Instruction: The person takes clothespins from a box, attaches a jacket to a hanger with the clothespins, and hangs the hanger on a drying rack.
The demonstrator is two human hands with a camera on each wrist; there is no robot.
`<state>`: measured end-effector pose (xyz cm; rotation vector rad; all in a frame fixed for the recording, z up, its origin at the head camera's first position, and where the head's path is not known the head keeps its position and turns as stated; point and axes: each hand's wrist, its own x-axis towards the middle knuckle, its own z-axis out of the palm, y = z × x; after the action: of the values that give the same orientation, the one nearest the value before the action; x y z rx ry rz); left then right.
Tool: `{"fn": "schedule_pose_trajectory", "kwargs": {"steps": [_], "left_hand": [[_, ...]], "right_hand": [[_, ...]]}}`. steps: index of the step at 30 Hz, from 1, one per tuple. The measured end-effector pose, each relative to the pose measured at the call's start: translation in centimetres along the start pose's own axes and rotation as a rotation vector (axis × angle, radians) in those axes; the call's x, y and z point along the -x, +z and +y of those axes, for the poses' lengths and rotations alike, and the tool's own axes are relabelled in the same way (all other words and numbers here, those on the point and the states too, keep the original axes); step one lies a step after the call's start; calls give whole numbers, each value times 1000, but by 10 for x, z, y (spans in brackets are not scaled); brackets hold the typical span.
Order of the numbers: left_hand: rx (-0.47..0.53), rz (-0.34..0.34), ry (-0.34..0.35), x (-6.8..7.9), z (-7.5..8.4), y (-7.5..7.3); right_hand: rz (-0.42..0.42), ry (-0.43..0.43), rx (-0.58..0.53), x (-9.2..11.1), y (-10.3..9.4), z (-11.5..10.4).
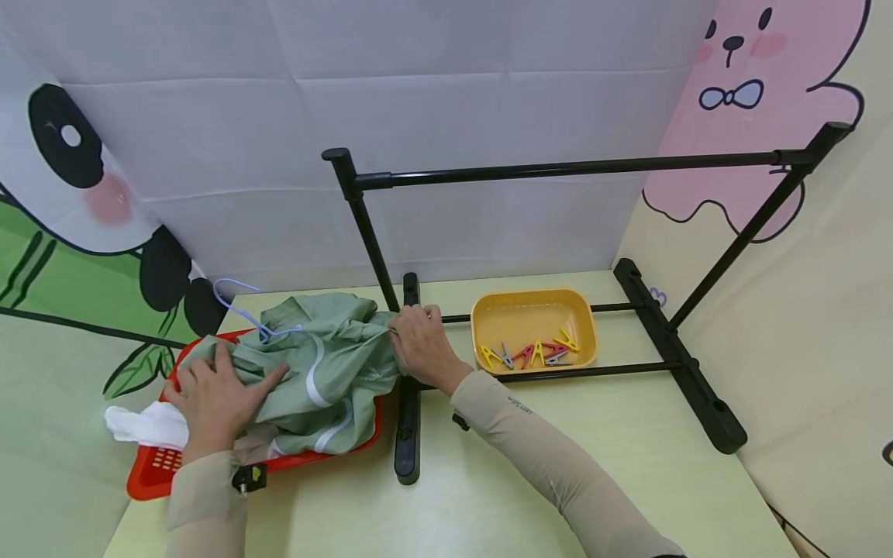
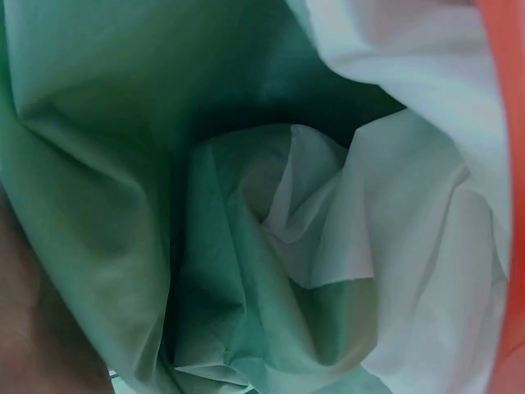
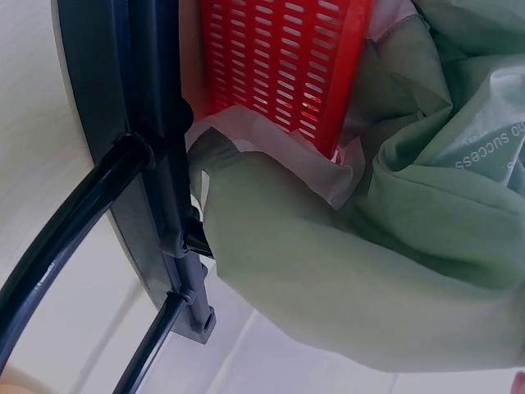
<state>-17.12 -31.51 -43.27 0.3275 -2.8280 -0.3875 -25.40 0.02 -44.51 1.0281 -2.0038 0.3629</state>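
Note:
A green garment (image 1: pixel 342 341) with white stripes lies bunched over a red basket (image 1: pixel 149 473). A blue hanger (image 1: pixel 240 311) rests at its upper left, its hook sticking out. My left hand (image 1: pixel 216 399) rests on the garment's left side, thumb spread away from the fingers. At the right end, my right hand (image 1: pixel 425 349) pinches the garment's edge beside the black rack. The left wrist view looks into folds of green cloth (image 2: pixel 90 164) with white cloth (image 2: pixel 426 230) beside them. White lettering shows on the garment (image 3: pixel 328 279) in the right wrist view.
A black rack (image 1: pixel 572 168) stands on the table, its left foot (image 1: pixel 408 434) close to the basket. Between its lower bars sits a yellow tray (image 1: pixel 533 302) with several colored clothespins (image 1: pixel 537 353). White cloth (image 1: pixel 143 424) hangs over the basket's left side.

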Motion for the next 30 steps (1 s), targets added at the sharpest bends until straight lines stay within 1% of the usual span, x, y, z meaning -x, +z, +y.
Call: {"fn": "schedule_pose_trajectory", "kwargs": {"steps": [6, 11, 17, 23, 30], "left_hand": [[-7, 24, 0, -1, -1, 0], [-8, 9, -11, -3, -2, -1], [11, 8, -10, -4, -2, -3], [2, 9, 6, -3, -2, -4], [26, 34, 25, -2, 1, -7]], "right_hand": [[12, -5, -9, -2, -4, 1], [9, -7, -12, -3, -6, 2], [13, -7, -6, -5, -11, 2], [51, -15, -15, -7, -15, 2], [90, -18, -7, -7, -14, 4]]}}
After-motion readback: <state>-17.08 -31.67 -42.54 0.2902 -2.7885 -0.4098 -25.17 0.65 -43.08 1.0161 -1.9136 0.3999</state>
